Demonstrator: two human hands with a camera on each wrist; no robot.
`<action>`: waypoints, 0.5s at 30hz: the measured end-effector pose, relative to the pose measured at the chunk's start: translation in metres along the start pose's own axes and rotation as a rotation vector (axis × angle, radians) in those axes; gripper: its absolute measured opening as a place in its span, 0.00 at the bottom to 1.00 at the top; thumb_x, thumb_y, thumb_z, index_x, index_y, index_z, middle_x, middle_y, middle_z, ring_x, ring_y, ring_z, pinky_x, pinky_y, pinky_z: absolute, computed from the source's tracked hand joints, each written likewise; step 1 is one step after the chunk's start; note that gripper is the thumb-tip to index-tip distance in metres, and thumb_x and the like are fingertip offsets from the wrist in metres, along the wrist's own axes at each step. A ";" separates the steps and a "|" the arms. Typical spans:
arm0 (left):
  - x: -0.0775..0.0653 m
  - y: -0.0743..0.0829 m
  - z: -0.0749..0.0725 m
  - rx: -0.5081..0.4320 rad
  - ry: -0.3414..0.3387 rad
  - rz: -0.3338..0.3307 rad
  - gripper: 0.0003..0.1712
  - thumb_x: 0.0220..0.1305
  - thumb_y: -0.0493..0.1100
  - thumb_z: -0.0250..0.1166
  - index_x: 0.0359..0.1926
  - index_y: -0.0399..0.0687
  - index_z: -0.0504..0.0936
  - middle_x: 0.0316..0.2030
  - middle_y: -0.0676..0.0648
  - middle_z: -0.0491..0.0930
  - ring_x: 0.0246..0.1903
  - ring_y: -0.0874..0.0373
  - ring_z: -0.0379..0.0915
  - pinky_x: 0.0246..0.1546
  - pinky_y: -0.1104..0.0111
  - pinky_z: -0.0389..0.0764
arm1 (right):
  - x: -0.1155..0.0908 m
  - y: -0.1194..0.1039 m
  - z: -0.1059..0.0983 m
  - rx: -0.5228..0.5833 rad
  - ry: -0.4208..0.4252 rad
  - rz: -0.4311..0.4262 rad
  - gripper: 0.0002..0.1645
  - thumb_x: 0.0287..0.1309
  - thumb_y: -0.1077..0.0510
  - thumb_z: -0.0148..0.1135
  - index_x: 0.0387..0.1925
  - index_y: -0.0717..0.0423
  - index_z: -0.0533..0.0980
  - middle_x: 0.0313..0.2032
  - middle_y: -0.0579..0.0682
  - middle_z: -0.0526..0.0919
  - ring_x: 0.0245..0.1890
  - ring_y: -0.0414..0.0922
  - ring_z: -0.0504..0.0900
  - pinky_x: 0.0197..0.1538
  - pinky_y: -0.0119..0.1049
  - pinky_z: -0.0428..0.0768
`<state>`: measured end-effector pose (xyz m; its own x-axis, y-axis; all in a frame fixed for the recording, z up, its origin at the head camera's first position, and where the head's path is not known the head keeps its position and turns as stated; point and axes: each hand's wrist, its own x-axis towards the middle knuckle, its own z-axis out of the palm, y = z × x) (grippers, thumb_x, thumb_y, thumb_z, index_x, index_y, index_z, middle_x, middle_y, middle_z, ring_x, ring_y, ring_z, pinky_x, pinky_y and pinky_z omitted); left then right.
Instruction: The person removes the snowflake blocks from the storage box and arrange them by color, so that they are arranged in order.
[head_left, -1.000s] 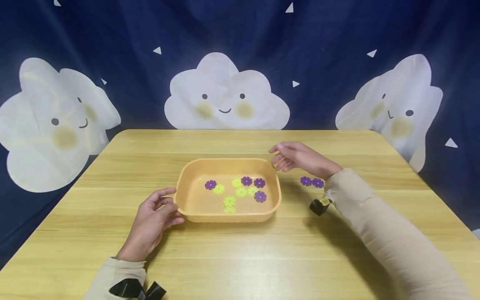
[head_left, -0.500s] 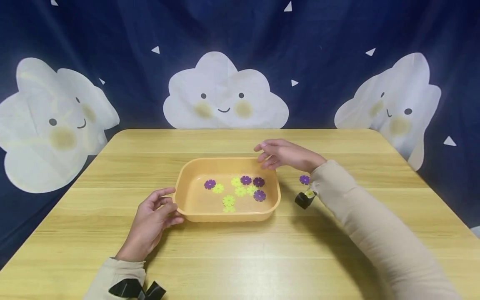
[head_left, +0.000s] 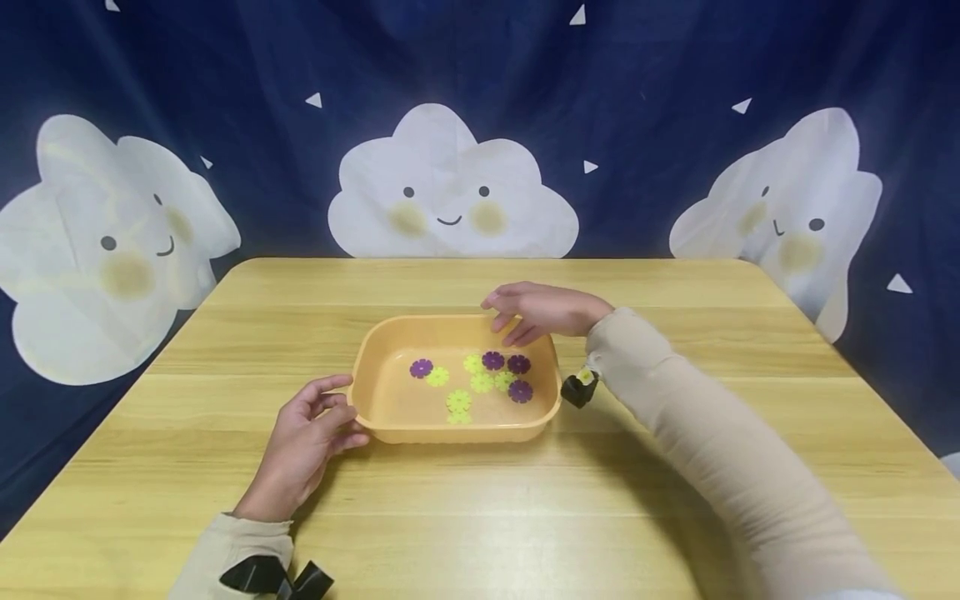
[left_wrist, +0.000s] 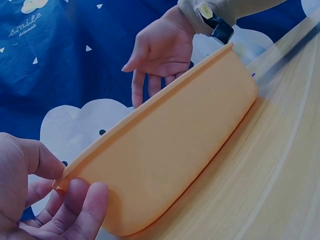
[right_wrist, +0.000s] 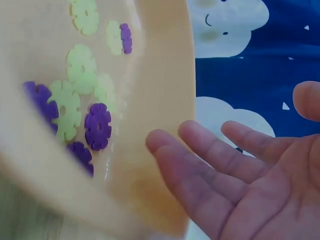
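Note:
An orange plastic basin [head_left: 450, 434] stands on the wooden table, holding several purple flower-shaped plastic pieces [head_left: 521, 391] and several yellow-green ones [head_left: 459, 401]. My left hand [head_left: 303, 442] pinches the basin's left rim; in the left wrist view the thumb is over the rim and the fingers lie against the outer wall. Over the back right rim hovers my right hand [head_left: 543, 312]. Its fingers are loosely extended, and the palm [right_wrist: 270, 195] holds nothing in the right wrist view. The right sleeve hides the table beside the basin.
The wooden table [head_left: 480, 525] spreads out around the basin. Behind it hangs a dark blue curtain [head_left: 637, 125] printed with white clouds. A sliver of purple [left_wrist: 253, 74] shows past the basin's far end. Black straps [head_left: 580, 387] sit on both wrists.
My right hand has moved left along the basin's back right rim, and its sleeve now covers the two purple pieces seen on the table earlier. The left hand and basin stay put.

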<state>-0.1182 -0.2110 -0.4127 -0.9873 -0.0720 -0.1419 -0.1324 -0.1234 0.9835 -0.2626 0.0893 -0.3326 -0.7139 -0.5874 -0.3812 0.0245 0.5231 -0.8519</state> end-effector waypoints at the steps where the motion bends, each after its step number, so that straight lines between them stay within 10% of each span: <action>1: 0.000 0.000 0.000 -0.002 0.001 -0.001 0.27 0.63 0.25 0.54 0.63 0.35 0.62 0.37 0.47 0.65 0.28 0.58 0.78 0.33 0.68 0.85 | 0.002 -0.001 0.001 -0.005 -0.007 0.009 0.29 0.74 0.47 0.41 0.69 0.56 0.58 0.58 0.65 0.70 0.55 0.61 0.76 0.59 0.49 0.76; 15: 0.001 0.000 0.000 0.001 -0.004 0.003 0.28 0.64 0.25 0.54 0.64 0.34 0.61 0.37 0.47 0.65 0.28 0.59 0.77 0.33 0.68 0.85 | 0.021 -0.010 0.014 -0.101 -0.060 0.111 0.31 0.72 0.42 0.43 0.70 0.51 0.59 0.58 0.59 0.72 0.52 0.60 0.78 0.55 0.47 0.79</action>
<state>-0.1188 -0.2114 -0.4131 -0.9880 -0.0682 -0.1389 -0.1299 -0.1222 0.9840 -0.2682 0.0635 -0.3370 -0.6676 -0.5565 -0.4946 0.0285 0.6447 -0.7639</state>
